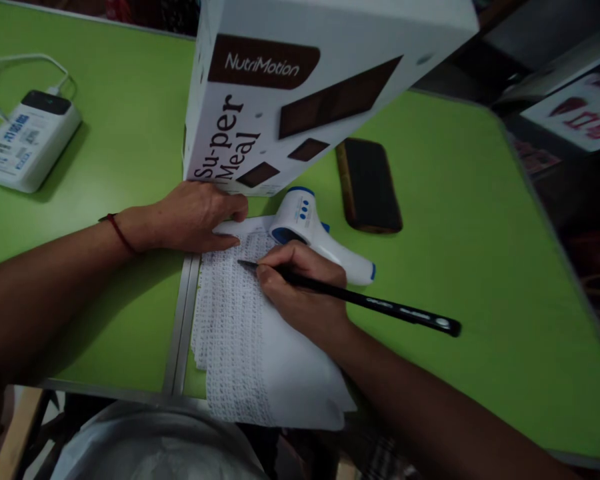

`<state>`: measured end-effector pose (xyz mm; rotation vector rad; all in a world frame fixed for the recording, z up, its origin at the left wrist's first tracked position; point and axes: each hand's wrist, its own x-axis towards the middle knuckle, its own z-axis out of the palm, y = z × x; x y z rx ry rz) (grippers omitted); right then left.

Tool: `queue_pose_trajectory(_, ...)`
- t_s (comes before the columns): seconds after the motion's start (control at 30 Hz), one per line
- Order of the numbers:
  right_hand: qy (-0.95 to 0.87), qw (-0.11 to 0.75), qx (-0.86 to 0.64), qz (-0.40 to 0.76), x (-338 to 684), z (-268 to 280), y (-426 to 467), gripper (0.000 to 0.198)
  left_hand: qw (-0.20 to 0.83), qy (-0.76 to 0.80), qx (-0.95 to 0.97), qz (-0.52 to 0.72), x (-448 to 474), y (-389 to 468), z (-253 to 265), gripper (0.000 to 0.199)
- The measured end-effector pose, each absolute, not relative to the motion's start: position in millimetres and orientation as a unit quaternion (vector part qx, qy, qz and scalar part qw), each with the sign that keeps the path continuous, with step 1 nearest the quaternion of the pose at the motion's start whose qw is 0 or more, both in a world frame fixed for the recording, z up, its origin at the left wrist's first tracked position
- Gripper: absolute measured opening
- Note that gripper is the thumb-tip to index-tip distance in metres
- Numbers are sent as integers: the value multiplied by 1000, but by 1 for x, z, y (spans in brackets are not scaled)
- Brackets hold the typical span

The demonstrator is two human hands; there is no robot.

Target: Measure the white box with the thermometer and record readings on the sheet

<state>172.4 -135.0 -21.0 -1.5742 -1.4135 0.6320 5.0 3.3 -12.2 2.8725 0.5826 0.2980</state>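
My right hand (305, 287) grips a long black pen (380, 305) with white lettering. Its tip meets a stack of paper sheets (235, 333) covered in dense rows of small handwriting, with a blank strip down the right side. My left hand (195, 217) lies on the upper left of the sheets, thumb and forefinger apart, nothing held; its other fingers are partly hidden. A red string bracelet circles that wrist. Just beyond the right hand, a white and blue infrared thermometer (300, 213) lies on its side on the sheets' upper edge.
A tall white box (265, 93) printed "NutriMotion Su-per Meal" stands behind my hands. At right lies a dark phone (370, 183) in a brown-edged case. A white power bank (30, 143) with a cable sits left. The green folding table (480, 233) has a metal seam (183, 333).
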Motion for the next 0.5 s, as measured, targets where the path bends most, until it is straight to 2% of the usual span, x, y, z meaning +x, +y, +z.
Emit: queue_pose_trajectory(0.5, -569, 448, -635, 271, 175, -17, -134, 11, 109, 208, 968, 88, 5, 3, -10, 29)
